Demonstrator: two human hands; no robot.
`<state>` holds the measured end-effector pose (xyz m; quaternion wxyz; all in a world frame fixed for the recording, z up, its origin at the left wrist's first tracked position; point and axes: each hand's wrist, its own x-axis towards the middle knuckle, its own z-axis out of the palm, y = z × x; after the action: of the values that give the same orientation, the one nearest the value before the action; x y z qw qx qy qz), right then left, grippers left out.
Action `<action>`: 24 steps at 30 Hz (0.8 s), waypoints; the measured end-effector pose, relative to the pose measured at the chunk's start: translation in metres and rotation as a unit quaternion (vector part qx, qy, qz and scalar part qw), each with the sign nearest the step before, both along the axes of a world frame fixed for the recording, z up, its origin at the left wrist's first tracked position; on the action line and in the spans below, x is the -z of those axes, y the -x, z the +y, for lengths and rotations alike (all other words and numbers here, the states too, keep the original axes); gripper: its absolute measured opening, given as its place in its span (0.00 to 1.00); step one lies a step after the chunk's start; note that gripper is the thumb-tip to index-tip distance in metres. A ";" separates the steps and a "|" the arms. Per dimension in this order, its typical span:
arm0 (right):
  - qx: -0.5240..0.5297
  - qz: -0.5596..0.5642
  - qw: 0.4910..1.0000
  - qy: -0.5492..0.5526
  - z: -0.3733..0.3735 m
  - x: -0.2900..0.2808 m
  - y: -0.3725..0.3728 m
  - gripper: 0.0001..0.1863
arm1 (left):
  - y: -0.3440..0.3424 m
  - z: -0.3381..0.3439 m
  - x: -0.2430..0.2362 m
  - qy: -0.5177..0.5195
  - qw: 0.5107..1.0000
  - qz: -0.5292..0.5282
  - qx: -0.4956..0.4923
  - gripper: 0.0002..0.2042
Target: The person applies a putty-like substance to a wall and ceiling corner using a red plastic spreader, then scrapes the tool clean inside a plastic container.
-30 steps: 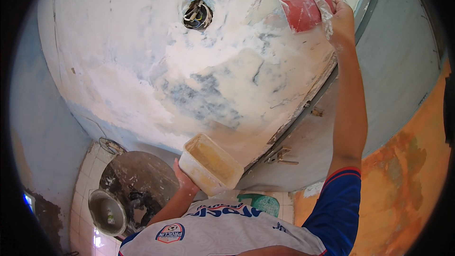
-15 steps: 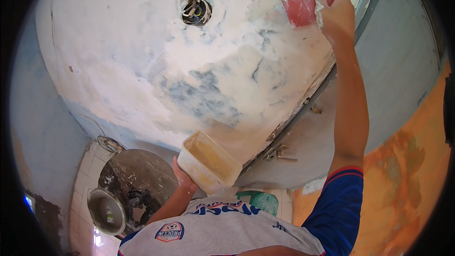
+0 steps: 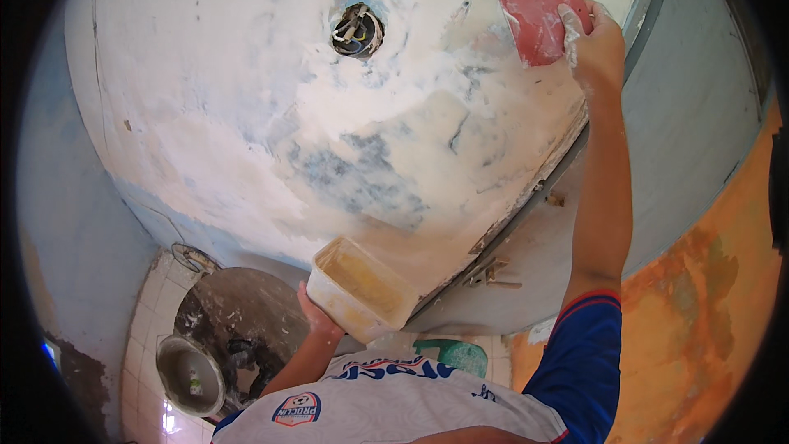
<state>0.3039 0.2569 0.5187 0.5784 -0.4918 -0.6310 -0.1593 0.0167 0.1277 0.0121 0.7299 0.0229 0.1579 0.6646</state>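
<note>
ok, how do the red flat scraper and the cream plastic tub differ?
The red flat scraper is thin and flat, pressed against the white plastered wall; the cream rectangular plastic tub is deep, open and held off it. The right hand holds the scraper high, the left hand holds the tub low. Both are hand-held.

You are working in soft, even daylight, and the patched white wall (image 3: 271, 115) is reflecting it brightly without harsh glare. Your raised right hand (image 3: 596, 45) is showing crisply against the red scraper (image 3: 538, 16), so focus is holding well at the centre. Shadows are staying faint; the floor (image 3: 148, 321) below is sitting noticeably dimmer. The fisheye lens is bending the door frame (image 3: 567, 164) into a curve, and a black rim is closing in around the picture, where detail is softening slightly.
</note>
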 end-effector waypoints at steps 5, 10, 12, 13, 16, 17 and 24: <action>0.026 -0.057 0.998 -0.031 -0.002 0.001 0.002 0.18 | 0.003 0.004 0.008 0.027 0.999 0.024 -0.009 0.39; -0.180 0.018 0.983 -0.011 -0.008 0.002 -0.009 0.18 | -0.001 0.006 0.008 0.002 1.000 -0.005 0.001 0.40; -0.160 -0.035 0.986 0.006 -0.006 0.006 -0.005 0.17 | -0.001 0.006 0.009 0.018 1.000 0.011 0.003 0.41; -0.133 -0.072 0.988 0.015 -0.002 0.009 -0.002 0.16 | -0.002 0.006 0.009 0.027 0.999 0.019 0.004 0.41; -0.049 -0.082 0.993 -0.066 0.001 0.003 0.004 0.15 | -0.002 0.008 0.006 0.028 0.999 0.011 0.017 0.38; -0.023 -0.068 0.991 -0.109 0.001 0.000 0.006 0.15 | -0.001 0.008 0.008 0.028 0.999 0.006 0.014 0.38; 0.000 -0.155 0.987 -0.035 0.003 0.003 0.004 0.22 | -0.003 0.016 0.012 0.017 1.000 -0.003 0.004 0.40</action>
<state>0.2999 0.2595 0.5158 0.4907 -0.4407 -0.7068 -0.2559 0.0201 0.1437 -0.0003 0.7334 0.0096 0.1671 0.6589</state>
